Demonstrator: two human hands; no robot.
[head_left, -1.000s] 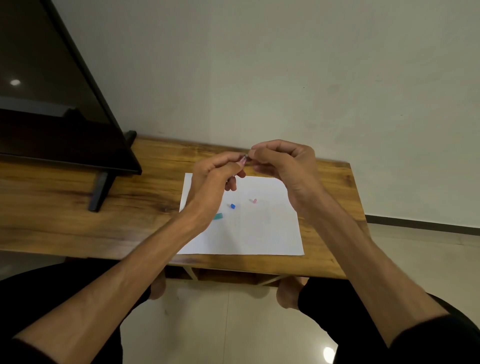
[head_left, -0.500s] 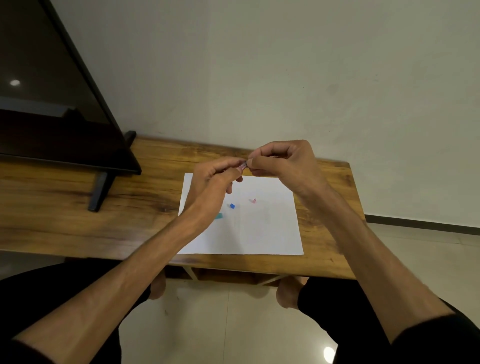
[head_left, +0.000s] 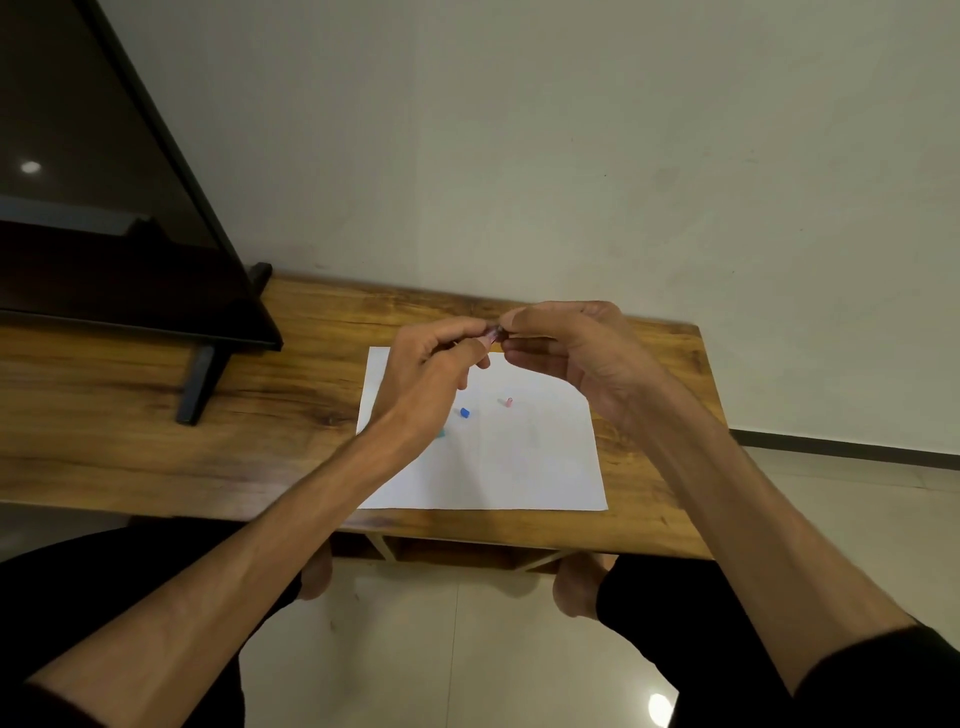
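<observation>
Wall: pale and plain, behind the counter.
Floor: glossy tiles.
Screen: dark, standing on a black foot at the counter's left end.
Counter: wooden, running left to right in front of the seated person.
Sheet: white paper, flat on the counter's right half, near the front edge.
Left hand: raised over the sheet's far edge. Grip narrow, thumb and forefinger pinching one end of the small piece.
Right hand: level with the left, fingertips facing it. Grip likewise pinched on the other end.
Small piece: dark, reddish, held in the air between both hands. Shape too blurred to tell.
Blue bit and pink bit: lying apart on the sheet, below the hands.
Teal bit: on the sheet, partly hidden by the left wrist.
</observation>
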